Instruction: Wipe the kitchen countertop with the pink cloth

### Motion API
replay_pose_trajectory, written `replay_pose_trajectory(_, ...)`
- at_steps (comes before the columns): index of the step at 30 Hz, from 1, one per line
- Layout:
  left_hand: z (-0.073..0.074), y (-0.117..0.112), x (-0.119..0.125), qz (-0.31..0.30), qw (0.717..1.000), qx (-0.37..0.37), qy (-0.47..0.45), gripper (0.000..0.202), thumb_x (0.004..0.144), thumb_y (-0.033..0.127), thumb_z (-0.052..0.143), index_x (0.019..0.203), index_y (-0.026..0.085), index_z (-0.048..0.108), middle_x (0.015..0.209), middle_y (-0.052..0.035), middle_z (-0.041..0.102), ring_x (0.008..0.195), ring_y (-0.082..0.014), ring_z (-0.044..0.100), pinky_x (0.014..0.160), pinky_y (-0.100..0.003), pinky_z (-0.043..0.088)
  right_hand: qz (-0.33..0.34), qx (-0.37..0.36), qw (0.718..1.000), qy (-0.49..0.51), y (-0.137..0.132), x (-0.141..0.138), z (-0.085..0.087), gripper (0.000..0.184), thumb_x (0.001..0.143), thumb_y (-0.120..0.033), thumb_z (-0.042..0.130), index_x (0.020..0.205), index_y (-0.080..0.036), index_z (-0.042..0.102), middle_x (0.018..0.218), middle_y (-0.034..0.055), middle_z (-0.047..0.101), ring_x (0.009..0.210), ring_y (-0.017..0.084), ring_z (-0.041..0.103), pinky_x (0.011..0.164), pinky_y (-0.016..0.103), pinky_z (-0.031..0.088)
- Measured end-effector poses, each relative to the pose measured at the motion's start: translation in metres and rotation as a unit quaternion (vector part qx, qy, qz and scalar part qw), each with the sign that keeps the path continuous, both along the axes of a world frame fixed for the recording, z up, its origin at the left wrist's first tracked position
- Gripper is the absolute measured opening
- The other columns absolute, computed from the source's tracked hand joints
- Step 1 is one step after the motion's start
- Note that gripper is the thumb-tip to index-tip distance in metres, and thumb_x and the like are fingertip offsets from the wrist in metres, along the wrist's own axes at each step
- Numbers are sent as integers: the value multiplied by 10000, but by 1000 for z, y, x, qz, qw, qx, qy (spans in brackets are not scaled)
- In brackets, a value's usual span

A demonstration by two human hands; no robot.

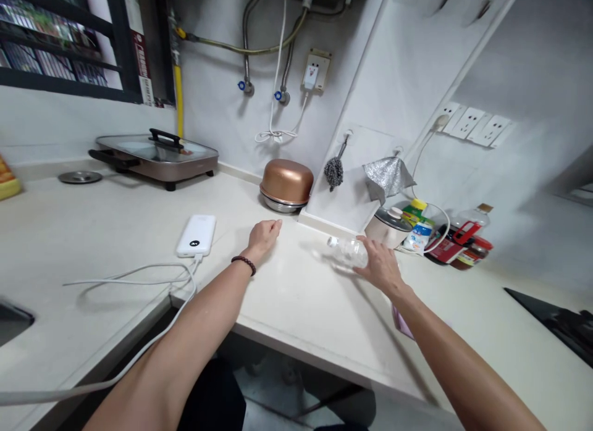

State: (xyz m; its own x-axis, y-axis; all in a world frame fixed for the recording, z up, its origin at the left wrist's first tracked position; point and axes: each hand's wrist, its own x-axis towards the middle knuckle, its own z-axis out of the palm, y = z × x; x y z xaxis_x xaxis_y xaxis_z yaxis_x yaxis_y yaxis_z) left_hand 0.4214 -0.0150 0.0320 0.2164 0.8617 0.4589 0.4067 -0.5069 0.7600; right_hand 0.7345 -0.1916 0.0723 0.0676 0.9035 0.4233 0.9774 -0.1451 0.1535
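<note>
On the counter (301, 295), items as recorded:

1. Right grip (380, 264): fingers closed partway round the base end of a clear bottle (346, 251) and holding it. The bottle lay on its side on the counter, its neck pointing away from the palm toward the left grip.
2. Left grip (263, 236): fingers curled under, knuckles resting on the counter, nothing held. A bead bracelet (244, 263) sat on its wrist. It was well apart from the right grip.
3. White power bank (196, 235): flat on the counter, near the left grip on its outer side, with a white cable (139, 273) trailing back toward the person.
4. Copper-coloured pot (286, 183): upturned over a steel bowl, beyond the left grip against the wall.
5. Electric griddle (157, 154) with glass lid: far beyond the left grip, on its outer side.
6. Small lidded cooker (388, 226): just beyond the right grip.
7. Yellow-capped bottle (416, 211), white bottle with blue label (418, 237) and red-labelled jars (454, 246): grouped on the outer side of the cooker.
8. Scrubber (333, 170) and silver cloth (386, 175): hung on the wall above the right grip.
</note>
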Motion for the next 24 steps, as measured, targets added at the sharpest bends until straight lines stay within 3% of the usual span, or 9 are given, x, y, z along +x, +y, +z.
replay_pose_trajectory(7,-3,2,1,-2,1000,13,2,500,909,521,353,528,209,437,486,5,458,534,-148,430,555,-288,231,-28,50,998,-14,-17,33,-3,791,725,-444,707,1428,-248,403,1178,121,615,1035,348,570,888,448,424)
replay_pose_trajectory(12,-4,5,2,5,1000,8,12,503,910,517,362,526,206,457,481,7,455,544,-148,434,561,-286,242,6,57,997,-54,-17,29,2,782,723,-411,737,1418,-252,416,1177,111,620,1012,329,583,872,431,433)
replay_pose_trajectory(17,-5,5,1,10,1000,8,14,504,909,515,362,526,202,458,475,9,441,533,-142,425,559,-286,234,-8,121,992,40,-19,44,-1,797,696,-478,759,1389,-252,439,1216,108,616,1054,316,588,881,426,461)
replay_pose_trajectory(20,-5,5,1,9,1000,10,12,506,908,520,360,527,202,461,480,6,451,533,-143,427,560,-286,236,-27,187,969,161,-27,70,-1,881,658,-564,764,1401,-245,415,1258,111,606,1049,299,604,848,414,488)
replay_pose_trajectory(24,-4,4,1,6,1000,9,13,507,907,521,356,527,203,464,483,3,460,535,-146,431,563,-287,245,-98,313,892,313,-42,106,-4,1032,565,-625,800,1405,-188,388,1194,127,636,992,282,633,833,416,504)
